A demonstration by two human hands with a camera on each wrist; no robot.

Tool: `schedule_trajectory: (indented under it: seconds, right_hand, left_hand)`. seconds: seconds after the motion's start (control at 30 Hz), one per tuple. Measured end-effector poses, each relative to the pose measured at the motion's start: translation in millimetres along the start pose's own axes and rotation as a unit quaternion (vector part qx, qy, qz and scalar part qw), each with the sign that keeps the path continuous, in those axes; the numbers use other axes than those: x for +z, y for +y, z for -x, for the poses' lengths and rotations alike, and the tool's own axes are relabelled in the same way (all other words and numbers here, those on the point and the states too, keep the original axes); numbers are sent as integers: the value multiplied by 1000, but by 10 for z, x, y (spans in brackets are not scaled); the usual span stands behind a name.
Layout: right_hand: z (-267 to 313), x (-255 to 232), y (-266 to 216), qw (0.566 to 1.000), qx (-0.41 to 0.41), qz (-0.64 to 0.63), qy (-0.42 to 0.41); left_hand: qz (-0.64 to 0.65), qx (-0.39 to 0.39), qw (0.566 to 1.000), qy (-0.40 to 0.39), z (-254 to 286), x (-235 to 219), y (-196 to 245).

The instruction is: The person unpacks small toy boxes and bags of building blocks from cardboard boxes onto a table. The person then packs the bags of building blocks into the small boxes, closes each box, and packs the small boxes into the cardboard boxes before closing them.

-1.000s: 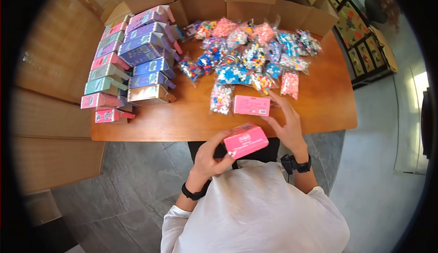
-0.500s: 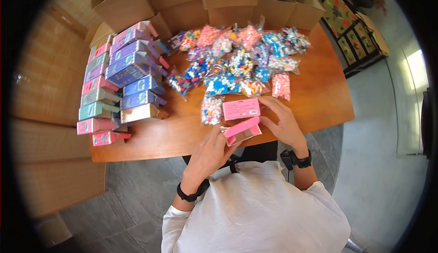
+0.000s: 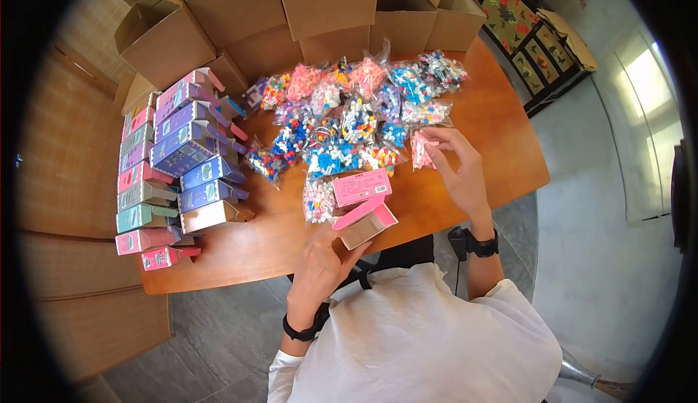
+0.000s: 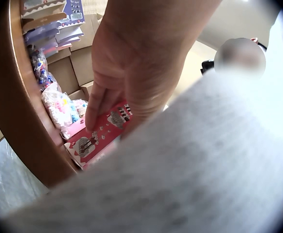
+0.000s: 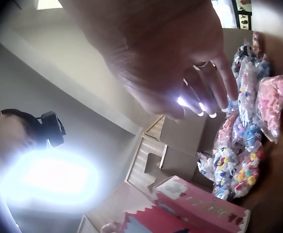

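My left hand (image 3: 318, 268) holds a pink box (image 3: 361, 233) near the table's front edge, its top end open and its inside bare cardboard. Behind it a closed pink box (image 3: 356, 185) rests against a bag of pale beads (image 3: 318, 201). My right hand (image 3: 465, 179) reaches over a small bag of pink pieces (image 3: 422, 151), thumb and fingers apart. In the right wrist view the pink bag (image 5: 273, 99) lies just beyond the fingertips of that hand (image 5: 161, 58). The left wrist view has the left hand's fingers (image 4: 94, 114) along the printed pink box (image 4: 100, 138).
Rows of pink, green and purple boxes (image 3: 180, 148) with open flaps stand on the table's left side. Several clear bags of coloured pieces (image 3: 331, 159) cover the middle. Large cardboard cartons (image 3: 331, 3) line the back. A patterned cabinet (image 3: 538, 46) stands beyond the right corner.
My right hand has moved from beside the closed pink box to the small pink bag. The held box has turned, so its open end now faces up. The head view has shifted.
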State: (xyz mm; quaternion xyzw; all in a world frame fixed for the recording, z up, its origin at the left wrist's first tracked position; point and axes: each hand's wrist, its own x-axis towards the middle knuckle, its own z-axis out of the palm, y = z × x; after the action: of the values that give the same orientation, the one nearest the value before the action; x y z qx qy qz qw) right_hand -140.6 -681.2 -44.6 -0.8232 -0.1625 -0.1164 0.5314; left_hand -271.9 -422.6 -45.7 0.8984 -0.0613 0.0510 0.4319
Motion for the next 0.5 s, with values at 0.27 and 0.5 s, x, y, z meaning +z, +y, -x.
schedule_trajectory:
  seconds: [0.27,0.5]
  right_hand:
    - [-389,-133,116,991,-65,105,48]
    - [-549,-288,542,952,-76,275,108]
  left_hand:
    - [-81,106,991,24,133,60,-269]
    - [-53,87,995,23,178,119,-372]
